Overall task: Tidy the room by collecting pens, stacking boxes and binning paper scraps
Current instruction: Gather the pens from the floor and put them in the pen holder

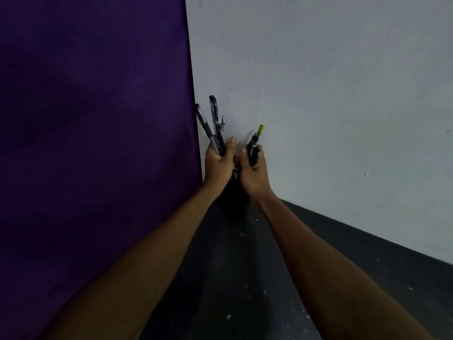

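My left hand (pixel 218 163) grips a bunch of dark pens (pixel 212 123) that fan upward against the pale wall. Close beside it, my right hand (pixel 252 173) holds a black marker with a yellow-green tip (pixel 255 143), pointing up. Just below and between both hands sits a black mesh pen holder (pixel 232 204), mostly hidden by my wrists. The two hands almost touch above its mouth.
A purple cloth surface (pixel 98 143) fills the left side. A grey-white wall (pixel 318 94) rises on the right. A dark floor strip (pixel 245 278) with small pale paper scraps (pixel 242 233) runs between them.
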